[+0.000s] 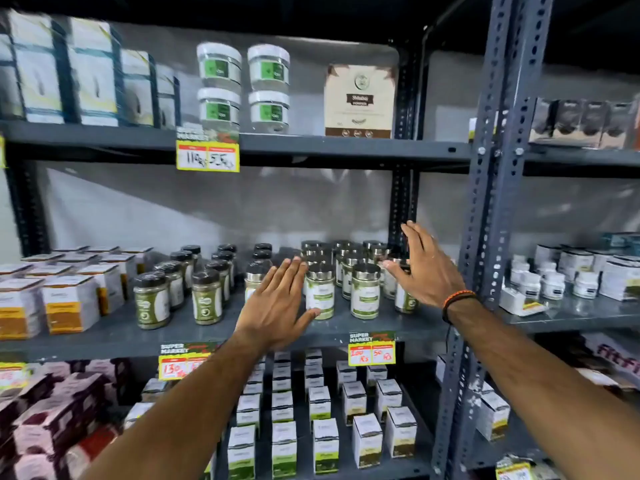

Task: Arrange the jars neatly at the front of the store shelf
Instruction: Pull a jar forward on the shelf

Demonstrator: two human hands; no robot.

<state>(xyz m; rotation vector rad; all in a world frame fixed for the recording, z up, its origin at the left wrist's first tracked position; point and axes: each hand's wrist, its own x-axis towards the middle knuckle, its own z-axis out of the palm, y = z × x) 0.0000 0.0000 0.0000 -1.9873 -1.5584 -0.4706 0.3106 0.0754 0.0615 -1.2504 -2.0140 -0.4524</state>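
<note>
Steel-lidded jars (364, 291) are flanked by the open, empty left hand (277, 306) and right hand (424, 268); black-capped jars (206, 296) are ranged alongside.

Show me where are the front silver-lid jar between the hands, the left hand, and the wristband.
front silver-lid jar (365, 295): head view, on its label.
left hand (277, 304): head view, on the back of the hand.
wristband (456, 301): head view, on the orange band at the right wrist.

price tag (372, 348): "SUPER MARKET", "100 Rs" | second tag (182, 361): "SUPER MARKET", "130" | upper tag (207, 150): "110" | jar labels: unreadable
</note>
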